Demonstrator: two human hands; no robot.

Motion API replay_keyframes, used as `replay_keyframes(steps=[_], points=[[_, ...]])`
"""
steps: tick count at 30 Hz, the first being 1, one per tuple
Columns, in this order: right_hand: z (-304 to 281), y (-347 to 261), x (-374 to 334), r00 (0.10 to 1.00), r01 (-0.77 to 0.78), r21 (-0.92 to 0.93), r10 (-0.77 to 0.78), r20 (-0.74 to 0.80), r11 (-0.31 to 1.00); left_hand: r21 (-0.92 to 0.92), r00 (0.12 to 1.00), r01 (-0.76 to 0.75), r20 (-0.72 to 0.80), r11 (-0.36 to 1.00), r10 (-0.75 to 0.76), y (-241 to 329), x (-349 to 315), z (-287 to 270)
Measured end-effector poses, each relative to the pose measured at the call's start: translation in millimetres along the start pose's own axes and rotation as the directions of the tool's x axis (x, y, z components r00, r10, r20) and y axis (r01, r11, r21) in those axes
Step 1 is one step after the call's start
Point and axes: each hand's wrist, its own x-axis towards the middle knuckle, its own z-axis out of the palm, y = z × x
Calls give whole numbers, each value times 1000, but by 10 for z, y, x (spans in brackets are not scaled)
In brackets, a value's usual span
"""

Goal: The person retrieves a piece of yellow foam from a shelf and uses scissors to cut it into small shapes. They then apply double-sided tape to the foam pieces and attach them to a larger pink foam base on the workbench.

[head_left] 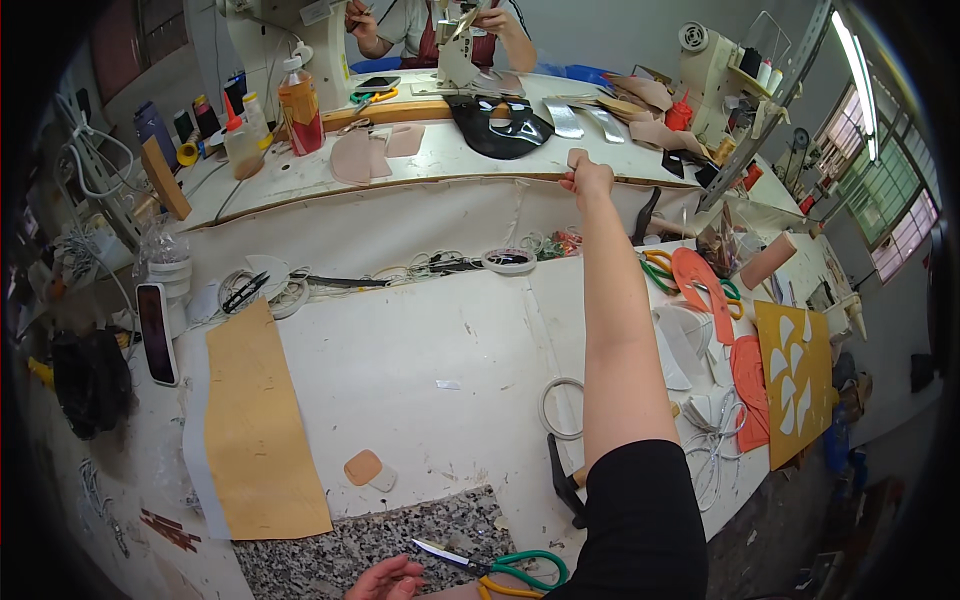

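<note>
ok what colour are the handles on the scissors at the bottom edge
One green, one yellow; the scissors show best in the head view.

Left hand (385, 581) cut by lower edge; co-worker (427, 42) cut by upper.

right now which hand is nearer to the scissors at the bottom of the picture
Left: the left hand is just left of the scissors; the right hand is far beyond them, stretched forward, pinching a small tan piece.
</note>
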Motion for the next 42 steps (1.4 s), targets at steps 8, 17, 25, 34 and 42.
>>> replay_keyframes(steps=[8,17,25,34,42], points=[[4,256,-1148,737,-61,-22,59,673,998,-57,989,-150,-3,987,150,-133,-1,-90],[-1428,-280,-4444,-105,333,126,-96,990,934,-72,894,-300,325,951,307,-355,44,-211],[-1821,-178,-4973,221,739,227,-546,808,634,-51,926,-244,286,969,248,-101,-167,12],[-1971,-7,-5219,150,810,354,-749,646,468,-234,878,-47,454,971,152,-23,-262,-28],[-2068,-105,-5284,207,798,301,-706,678,522,-217,880,-107,434,970,194,-52,-280,-5]])
